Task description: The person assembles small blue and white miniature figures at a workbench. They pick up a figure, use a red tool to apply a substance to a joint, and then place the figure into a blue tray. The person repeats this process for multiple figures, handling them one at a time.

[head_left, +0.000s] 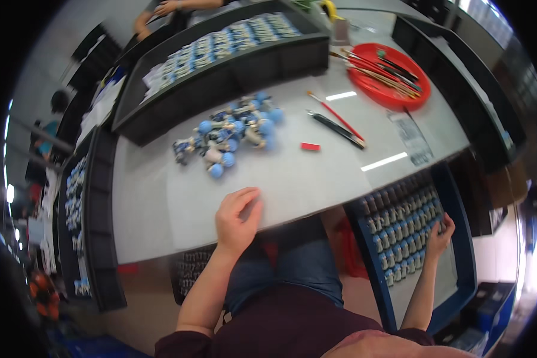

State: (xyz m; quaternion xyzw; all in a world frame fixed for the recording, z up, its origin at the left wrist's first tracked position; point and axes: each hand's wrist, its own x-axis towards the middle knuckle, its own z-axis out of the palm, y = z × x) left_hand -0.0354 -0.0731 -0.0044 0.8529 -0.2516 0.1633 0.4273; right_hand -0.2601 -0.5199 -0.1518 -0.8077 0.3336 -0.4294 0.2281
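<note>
My left hand (237, 222) rests at the front edge of the white table, its fingers loosely bent and apart, with nothing in them. Beyond it lies a heap of small figurines (224, 138) with light-blue round heads and pale bodies. Down at the right, my right hand (440, 237) reaches over a blue tray (468, 262), its fingers bent together beside the rows. Whatever they hold, if anything, is too small to make out. Several rows of similar figurines (403, 238) lie side by side in that tray.
A dark bin (238, 76) of figurines stands behind the heap. Paintbrushes lie in a red dish (420, 98). A red paintbrush (340, 119), a black pen-like tool (335, 128) and a small red block (310, 147) lie nearer. Dark crates flank the table; another person's arm (191, 5) shows beyond.
</note>
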